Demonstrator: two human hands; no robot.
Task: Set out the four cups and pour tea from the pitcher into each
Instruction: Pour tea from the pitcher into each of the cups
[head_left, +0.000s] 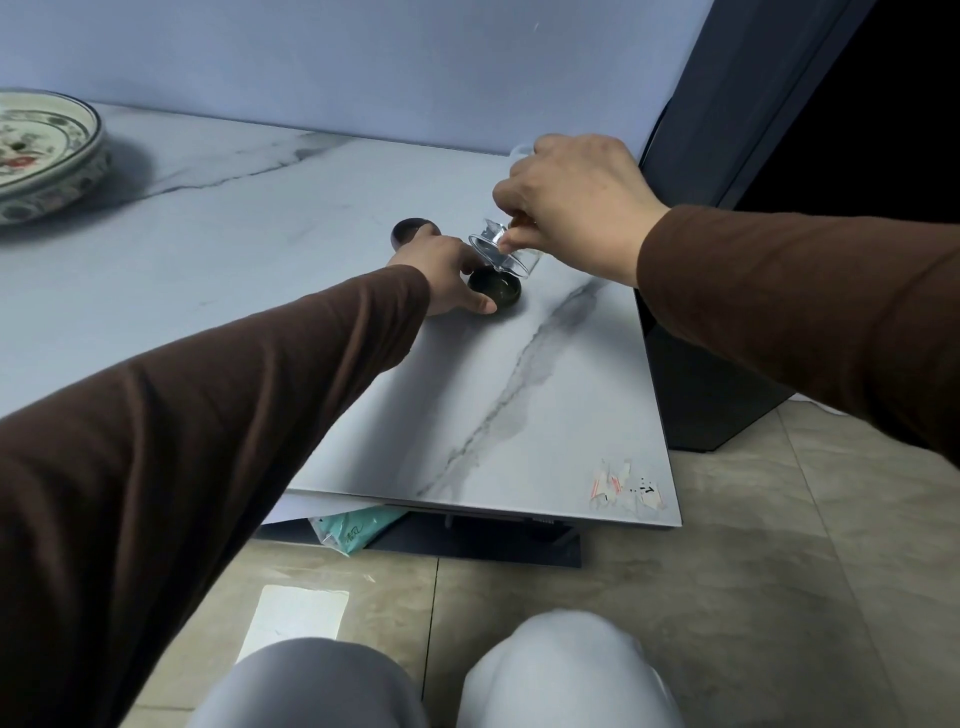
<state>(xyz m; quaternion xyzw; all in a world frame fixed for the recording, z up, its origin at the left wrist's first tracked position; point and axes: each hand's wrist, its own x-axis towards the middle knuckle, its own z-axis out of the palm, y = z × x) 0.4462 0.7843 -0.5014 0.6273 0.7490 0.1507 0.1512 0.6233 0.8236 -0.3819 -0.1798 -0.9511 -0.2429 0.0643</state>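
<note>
The right hand (574, 202) clamps a clear glass pitcher (506, 254), tipped with its spout down toward 8 o'clock over a dark round cup (496, 292) holding a dark liquid. The left hand (449, 273), fingers loosely apart, touches that cup's rim at 9 o'clock. Another dark cup (413, 232) sits at 11 o'clock on the smooth marble table (260, 249).
</note>
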